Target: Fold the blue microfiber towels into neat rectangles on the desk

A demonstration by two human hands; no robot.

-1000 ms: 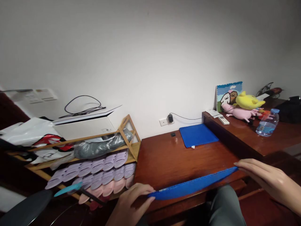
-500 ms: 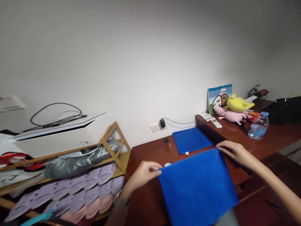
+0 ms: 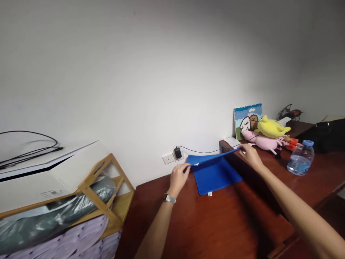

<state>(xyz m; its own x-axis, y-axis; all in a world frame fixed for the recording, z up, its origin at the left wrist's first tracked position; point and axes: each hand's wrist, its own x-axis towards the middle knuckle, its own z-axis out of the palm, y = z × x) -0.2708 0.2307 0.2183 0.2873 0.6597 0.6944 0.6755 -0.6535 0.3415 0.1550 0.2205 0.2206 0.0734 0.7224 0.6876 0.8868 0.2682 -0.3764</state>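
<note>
A flat blue mat [image 3: 215,158], seen almost edge-on, is stretched between my two hands. My left hand [image 3: 179,178], with a watch on its wrist, pinches its left corner. The right corner is pinched between the fingers of my right hand [image 3: 251,157]. Below it, a second blue mat [image 3: 219,178] of similar look lies on the brown desk [image 3: 215,223] against the wall, a white tag at its front edge. The held mat hides part of the lying one. Whether the two touch at the back, I cannot tell.
To the right, a raised desk section bears a water bottle [image 3: 301,158], a yellow plush toy [image 3: 272,127], a pink plush toy [image 3: 262,141] and a dog picture [image 3: 247,121]. A plugged-in adapter [image 3: 177,153] trails a cable. A wooden rack [image 3: 94,190] stands left.
Both hands have carried the held mat away from me, toward the wall and over the lying mat. It has gone from showing its broad face to nearly edge-on. The view has shifted right.
</note>
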